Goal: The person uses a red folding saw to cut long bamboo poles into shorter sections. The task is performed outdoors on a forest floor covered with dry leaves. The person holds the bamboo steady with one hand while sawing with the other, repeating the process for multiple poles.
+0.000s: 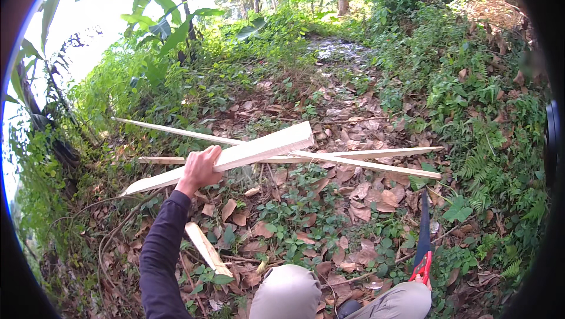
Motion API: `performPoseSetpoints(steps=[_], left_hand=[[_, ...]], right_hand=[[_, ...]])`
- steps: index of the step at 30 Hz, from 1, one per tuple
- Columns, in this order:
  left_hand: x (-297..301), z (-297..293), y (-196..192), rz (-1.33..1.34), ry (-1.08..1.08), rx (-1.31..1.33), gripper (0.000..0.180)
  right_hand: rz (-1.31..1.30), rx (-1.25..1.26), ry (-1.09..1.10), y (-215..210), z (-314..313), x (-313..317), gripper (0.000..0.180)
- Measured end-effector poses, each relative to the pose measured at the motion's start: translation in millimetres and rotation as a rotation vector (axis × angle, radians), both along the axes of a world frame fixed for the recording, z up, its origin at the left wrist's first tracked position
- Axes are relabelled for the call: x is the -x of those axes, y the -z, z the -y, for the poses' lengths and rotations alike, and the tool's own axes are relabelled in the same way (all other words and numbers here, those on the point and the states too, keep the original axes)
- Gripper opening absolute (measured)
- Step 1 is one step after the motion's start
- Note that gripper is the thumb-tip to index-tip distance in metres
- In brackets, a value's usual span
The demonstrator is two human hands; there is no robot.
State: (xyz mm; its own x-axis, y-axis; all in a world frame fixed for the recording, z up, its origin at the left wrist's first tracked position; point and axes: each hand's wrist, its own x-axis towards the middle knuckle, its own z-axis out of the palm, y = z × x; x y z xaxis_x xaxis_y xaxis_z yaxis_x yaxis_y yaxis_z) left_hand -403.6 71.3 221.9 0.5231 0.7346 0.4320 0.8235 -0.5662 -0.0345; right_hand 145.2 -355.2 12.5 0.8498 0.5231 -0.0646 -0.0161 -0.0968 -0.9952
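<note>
Your left hand (200, 169) is raised in front of you, dark sleeve extended, fingers wrapped tight around a pale split plank (235, 157) lifted above leaf-strewn ground. This looks like the carrying step; next you would need a steady grip and somewhere to set it. Just beyond the plank, two thin slats (365, 160) lie crossed. Below the plank, a short offcut (206, 249) rests near your knee. Your right hand is hidden; a red-handled saw (424, 239) stands right of the plank.

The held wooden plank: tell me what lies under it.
Under the plank in the left hand: two thin crossed slats on leafy ground. Their crossing is covered.
</note>
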Motion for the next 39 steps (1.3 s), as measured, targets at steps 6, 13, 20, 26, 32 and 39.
performPoseSetpoints(steps=[6, 13, 20, 26, 32, 39], left_hand=[[-62, -3, -72, 0.407, 0.174, 0.715, 0.035], [-76, -52, -51, 0.391, 0.215, 0.954, 0.044], [-88, -54, -46, 0.513, 0.262, 1.042, 0.042], [-90, -47, -36, 0.250, 0.338, 0.552, 0.034], [-91, 5, 44, 0.110, 0.257, -0.033, 0.042], [-100, -14, 91, 0.005, 0.234, 0.433, 0.048]], right_hand=[[0.124, 0.036, -0.006, -6, 19, -8, 0.031], [0.114, 0.013, -0.010, 3, 20, 3, 0.030], [0.044, 0.002, 0.062, 11, 33, 7, 0.027], [0.056, -0.041, 0.032, -36, 20, 18, 0.020], [0.027, -0.122, 0.221, 0, 3, 28, 0.031], [0.024, -0.011, 0.153, 16, -7, 15, 0.038]])
